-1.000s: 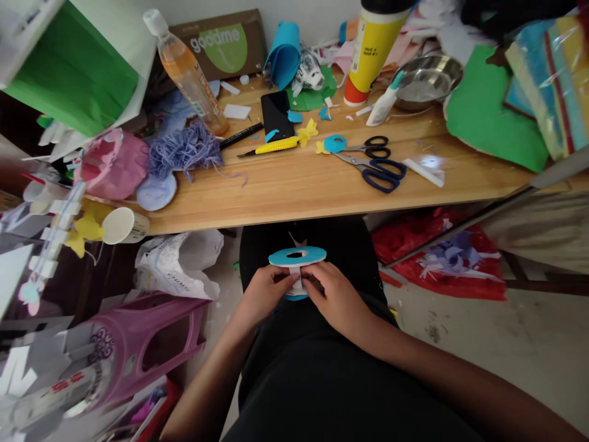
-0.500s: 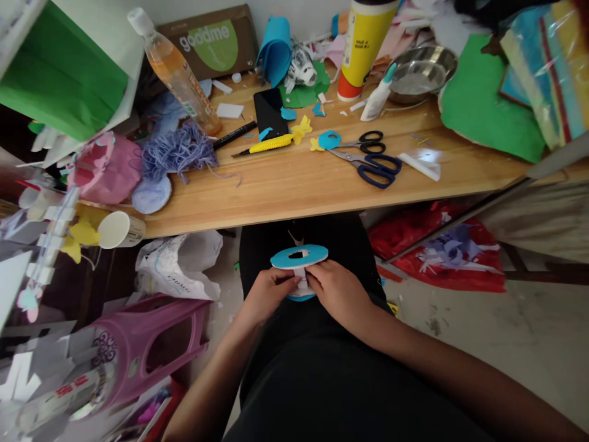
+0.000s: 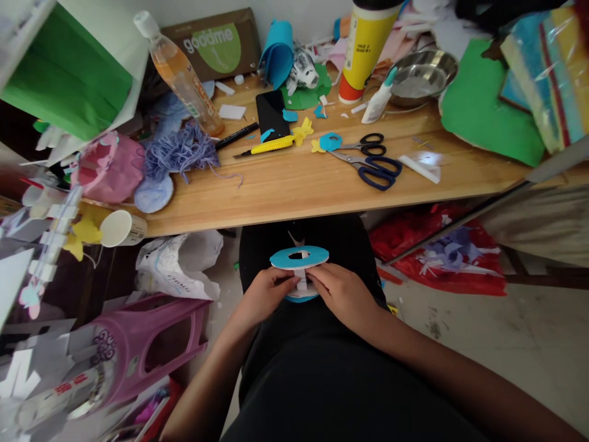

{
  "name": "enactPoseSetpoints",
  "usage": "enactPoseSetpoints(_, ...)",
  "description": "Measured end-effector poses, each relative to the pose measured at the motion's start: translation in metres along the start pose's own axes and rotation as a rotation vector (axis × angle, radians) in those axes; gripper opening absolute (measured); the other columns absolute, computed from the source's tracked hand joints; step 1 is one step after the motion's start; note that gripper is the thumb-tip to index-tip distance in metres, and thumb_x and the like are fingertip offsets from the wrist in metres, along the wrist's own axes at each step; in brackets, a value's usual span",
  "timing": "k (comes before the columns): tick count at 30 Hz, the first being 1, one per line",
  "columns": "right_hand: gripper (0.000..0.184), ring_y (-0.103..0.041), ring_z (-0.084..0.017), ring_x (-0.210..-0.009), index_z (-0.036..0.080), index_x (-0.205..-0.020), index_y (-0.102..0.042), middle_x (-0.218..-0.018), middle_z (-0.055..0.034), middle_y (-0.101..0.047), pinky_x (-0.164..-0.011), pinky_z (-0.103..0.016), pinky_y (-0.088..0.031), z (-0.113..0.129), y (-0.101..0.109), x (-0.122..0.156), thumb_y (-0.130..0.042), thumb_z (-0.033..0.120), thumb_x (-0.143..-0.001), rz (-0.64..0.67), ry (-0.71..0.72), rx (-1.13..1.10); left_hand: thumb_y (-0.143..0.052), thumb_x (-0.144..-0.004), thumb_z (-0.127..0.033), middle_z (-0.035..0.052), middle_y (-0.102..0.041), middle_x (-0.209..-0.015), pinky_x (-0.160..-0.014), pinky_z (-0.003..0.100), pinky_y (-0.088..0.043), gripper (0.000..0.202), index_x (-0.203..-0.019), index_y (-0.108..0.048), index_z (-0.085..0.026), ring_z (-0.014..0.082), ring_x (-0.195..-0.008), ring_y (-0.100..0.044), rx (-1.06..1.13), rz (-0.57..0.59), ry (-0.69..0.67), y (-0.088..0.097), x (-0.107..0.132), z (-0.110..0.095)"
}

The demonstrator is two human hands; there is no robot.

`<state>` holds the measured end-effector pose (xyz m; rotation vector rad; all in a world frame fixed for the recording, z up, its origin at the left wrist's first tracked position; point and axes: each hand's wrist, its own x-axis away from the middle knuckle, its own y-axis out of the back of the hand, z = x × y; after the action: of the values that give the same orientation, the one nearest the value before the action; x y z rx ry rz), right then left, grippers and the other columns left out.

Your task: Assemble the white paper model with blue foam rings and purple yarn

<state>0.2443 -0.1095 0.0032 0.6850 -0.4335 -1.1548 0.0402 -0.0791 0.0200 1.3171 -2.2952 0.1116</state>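
Observation:
Over my lap I hold a paper spool (image 3: pixel 280 258), made of two blue rings one above the other with a white strip standing between them. The upper ring has a hole in its middle; the lower ring is mostly hidden. My left hand (image 3: pixel 267 293) is closed on the spool's left side, its thumb at the white strip. On the right side, my right hand (image 3: pixel 341 287) is closed with its fingers tucked between the rings. On the table beyond lie navy-handled scissors (image 3: pixel 380 172), smaller black-handled scissors (image 3: pixel 372 146) and a yellow craft knife (image 3: pixel 272 145).
The wooden table's (image 3: pixel 257 196) front edge runs just past my knees. Purple yarn (image 3: pixel 181 150), a drink bottle (image 3: pixel 184 80), a glue bottle (image 3: pixel 380 98) and a metal bowl (image 3: pixel 426 73) stand on it. A pink stool (image 3: pixel 133 350) is at left, a red bag (image 3: pixel 442 258) at right.
The view has shifted slightly, so the table things sit a little lower. Both hands keep hold of the spool, with hardly any movement.

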Motion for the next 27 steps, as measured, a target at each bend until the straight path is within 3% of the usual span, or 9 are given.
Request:
enactPoseSetpoints(5, 0.021, -0.069, -0.025, -0.102, 0.021, -0.114, -0.069, -0.111, -0.0087, -0.074, -0.091, -0.04, -0.056, 0.0, -0.001, -0.002, -0.056, 0.016, -0.098, -0.042, 0.019, -0.023, -0.064, -0.088, -0.038, 0.0058, -0.077, -0.097, -0.084, 0.032, -0.052, 0.03, -0.105, -0.078, -0.018, 0.022, -0.092, -0.069, 0.061, -0.045, 0.045, -0.003, -0.001, 0.003)
enactPoseSetpoints(15, 0.022, -0.07, -0.023, -0.085, 0.019, -0.101, -0.072, -0.093, -0.0092, -0.074, -0.077, -0.036, -0.056, 0.002, -0.002, -0.005, -0.05, 0.015, -0.098, -0.041, 0.087, 0.143, -0.075, -0.077, -0.05, 0.0058, -0.077, -0.087, -0.073, 0.029, -0.05, 0.039, -0.093, -0.08, -0.015, 0.0193, -0.078, -0.066, 0.255, -0.089, 0.133, -0.01, -0.008, 0.01)
enactPoseSetpoints(19, 0.021, -0.069, -0.022, -0.082, 0.018, -0.099, -0.07, -0.092, -0.0086, -0.073, -0.076, -0.035, -0.054, 0.004, -0.002, -0.007, -0.049, 0.016, -0.099, -0.038, 0.068, 0.168, -0.081, -0.073, -0.05, 0.0051, -0.076, -0.082, -0.076, 0.03, -0.051, 0.04, -0.092, -0.08, -0.016, 0.0189, -0.078, -0.066, 0.376, -0.053, 0.169, -0.01, -0.009, 0.013)
enactPoseSetpoints(27, 0.019, -0.068, -0.022, -0.089, 0.02, -0.101, -0.068, -0.097, -0.0079, -0.073, -0.08, -0.034, -0.054, 0.004, 0.002, -0.013, -0.051, 0.013, -0.098, 0.009, 0.09, 0.199, -0.086, -0.065, -0.048, 0.0067, -0.076, -0.083, -0.077, 0.031, -0.052, 0.043, -0.093, -0.08, -0.015, 0.0193, -0.078, -0.067, 0.497, -0.134, 0.207, -0.016, -0.01, 0.018)
